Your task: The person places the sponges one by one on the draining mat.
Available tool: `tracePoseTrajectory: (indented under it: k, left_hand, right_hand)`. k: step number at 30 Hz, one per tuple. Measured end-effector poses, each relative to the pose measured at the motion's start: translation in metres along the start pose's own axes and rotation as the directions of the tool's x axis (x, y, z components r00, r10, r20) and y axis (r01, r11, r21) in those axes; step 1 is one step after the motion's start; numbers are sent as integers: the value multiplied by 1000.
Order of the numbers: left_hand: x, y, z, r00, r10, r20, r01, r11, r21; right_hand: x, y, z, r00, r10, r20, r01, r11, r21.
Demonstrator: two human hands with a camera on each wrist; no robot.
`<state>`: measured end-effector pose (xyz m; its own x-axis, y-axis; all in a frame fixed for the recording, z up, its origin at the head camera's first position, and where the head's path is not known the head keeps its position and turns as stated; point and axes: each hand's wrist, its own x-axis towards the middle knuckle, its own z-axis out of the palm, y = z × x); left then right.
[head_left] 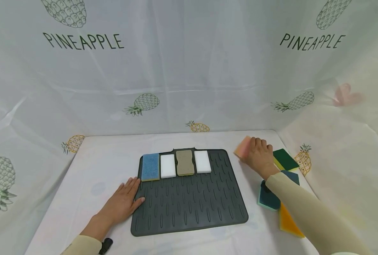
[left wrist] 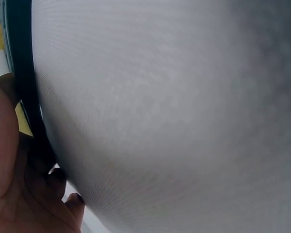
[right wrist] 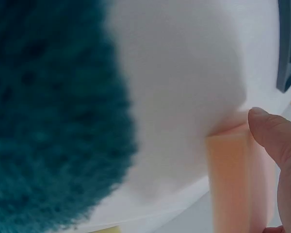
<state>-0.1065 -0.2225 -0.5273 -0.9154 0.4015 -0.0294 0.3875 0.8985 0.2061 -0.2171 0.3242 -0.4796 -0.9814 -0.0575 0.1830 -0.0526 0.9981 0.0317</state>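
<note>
My right hand (head_left: 259, 156) pinches a peach-pink sponge (head_left: 241, 147) between thumb and fingers, beyond the upper right corner of a dark grey ridged mat (head_left: 189, 202). In the right wrist view the thumb (right wrist: 274, 133) presses on one face of that sponge. My left hand (head_left: 122, 202) lies flat at the mat's left edge, thumb over the mat and the other fingers reaching toward its upper left. Along the mat's top stand, left to right, a blue sponge (head_left: 150, 167), a white sponge (head_left: 168, 166), a grey-tan sponge with wavy sides (head_left: 185, 163) and another white sponge (head_left: 202, 162).
Right of the mat, a green-and-yellow sponge (head_left: 285, 159), a dark blue one (head_left: 292, 176), a dark teal one (head_left: 269, 198) and an orange one (head_left: 289, 223) lie around and partly under my right forearm. A pineapple-print curtain (head_left: 189, 71) surrounds the white table (head_left: 112, 152).
</note>
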Motion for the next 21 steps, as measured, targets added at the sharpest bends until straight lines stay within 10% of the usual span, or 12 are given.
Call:
tracePoseTrajectory:
  k: [12, 21]
  left_hand:
    - [0, 1, 0, 1000, -7, 8, 7, 1000, 10]
    - [0, 1, -4, 1000, 1, 19, -2, 1000, 15]
  right_hand:
    - [2, 8, -2, 1000, 2, 26, -1, 999, -48]
    - [6, 12, -18, 981, -192, 41, 191, 981, 18]
